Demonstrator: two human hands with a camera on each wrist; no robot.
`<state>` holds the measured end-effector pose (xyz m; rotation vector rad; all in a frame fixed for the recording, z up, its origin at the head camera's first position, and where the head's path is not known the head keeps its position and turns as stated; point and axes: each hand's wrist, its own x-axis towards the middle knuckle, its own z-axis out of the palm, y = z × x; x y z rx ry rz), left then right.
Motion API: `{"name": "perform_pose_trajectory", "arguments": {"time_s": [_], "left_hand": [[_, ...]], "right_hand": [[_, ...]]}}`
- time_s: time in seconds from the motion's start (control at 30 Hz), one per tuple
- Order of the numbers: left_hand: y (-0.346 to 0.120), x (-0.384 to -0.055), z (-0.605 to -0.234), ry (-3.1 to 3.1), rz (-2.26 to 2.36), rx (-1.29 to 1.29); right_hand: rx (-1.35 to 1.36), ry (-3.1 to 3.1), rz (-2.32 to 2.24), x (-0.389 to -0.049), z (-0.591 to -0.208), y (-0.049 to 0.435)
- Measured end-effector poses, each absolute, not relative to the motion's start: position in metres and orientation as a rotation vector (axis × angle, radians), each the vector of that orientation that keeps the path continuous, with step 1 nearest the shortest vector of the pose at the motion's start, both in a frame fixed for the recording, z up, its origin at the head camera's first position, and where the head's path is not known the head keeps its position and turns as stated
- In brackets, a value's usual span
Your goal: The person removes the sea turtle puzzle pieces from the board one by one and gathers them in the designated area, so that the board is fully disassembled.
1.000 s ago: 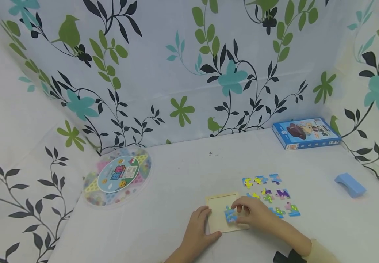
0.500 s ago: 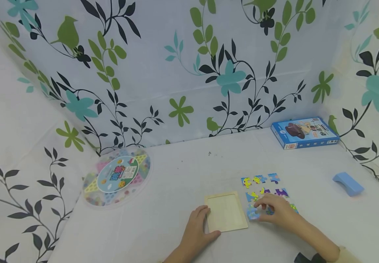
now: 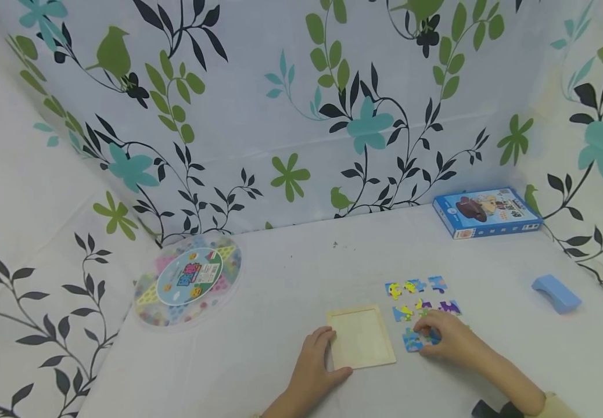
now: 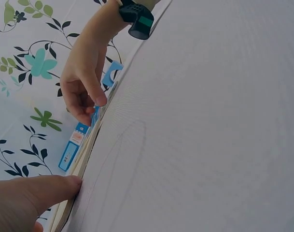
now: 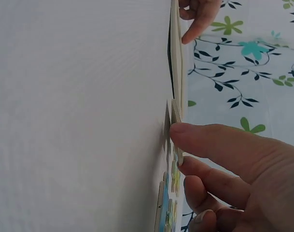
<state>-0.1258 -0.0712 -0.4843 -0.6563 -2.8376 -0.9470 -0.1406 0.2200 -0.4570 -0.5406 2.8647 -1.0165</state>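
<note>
A shallow wooden puzzle tray (image 3: 361,337) lies on the white table with bare wood inside its raised rim. My left hand (image 3: 314,363) holds its near left corner, fingers along the left edge and thumb at the front edge. To the right of the tray, my right hand (image 3: 450,339) pinches a blue jigsaw piece (image 3: 412,341) between thumb and index finger. In the right wrist view that thin piece (image 5: 176,112) stands tilted close over the table, its shadow beside it. Several more jigsaw pieces (image 3: 437,283) are laid in rows just beyond, some hidden by the right hand.
At the back right lies a blue box (image 3: 487,212) with printed pictures. A light blue arched block (image 3: 556,294) rests on the right side. On the left sits a round clear case (image 3: 187,281) of colourful beads. A patterned cloth (image 3: 291,116) hangs behind the table.
My right hand has moved right, from over the tray to the rows of pieces, carrying the blue jigsaw piece. The left hand has stayed on the tray's corner.
</note>
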Motion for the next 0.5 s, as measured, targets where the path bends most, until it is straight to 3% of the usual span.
{"name": "perform_pose_trajectory", "arguments": {"time_s": [0.5], "left_hand": [[-0.0685,-0.1246,-0.4851,-2.845,-0.977,-0.662]], "right_hand": [[-0.49,2.827,-0.974,-0.1407,-0.4572,0.2196]]}}
